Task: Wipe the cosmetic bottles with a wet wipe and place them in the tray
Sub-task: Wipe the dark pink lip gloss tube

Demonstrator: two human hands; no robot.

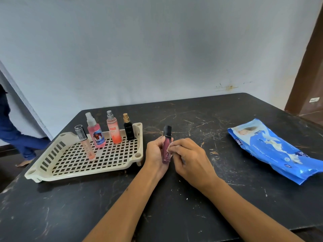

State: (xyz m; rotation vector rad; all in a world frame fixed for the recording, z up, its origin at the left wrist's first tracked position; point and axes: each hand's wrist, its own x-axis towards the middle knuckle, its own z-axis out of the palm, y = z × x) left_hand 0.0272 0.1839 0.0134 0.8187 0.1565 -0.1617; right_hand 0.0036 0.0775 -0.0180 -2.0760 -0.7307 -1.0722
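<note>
My left hand [154, 152] grips a dark pink lip gloss tube [165, 149] with a black cap, held upright just right of the tray. My right hand [188, 159] presses against the tube's side with curled fingers; a bit of white wipe seems to show under the fingertips, mostly hidden. The cream perforated tray [52, 173] holds a peach gloss tube [85, 143], a pink spray bottle [95, 132], an orange-pink spray bottle [113, 131] and a small black perfume bottle [129, 128], all standing upright along its far side.
A blue wet-wipe pack [276, 151] lies at the right of the black marbled table [174, 215]. A person's leg in blue trousers [15, 137] stands beyond the table's left edge. A grey wall runs behind.
</note>
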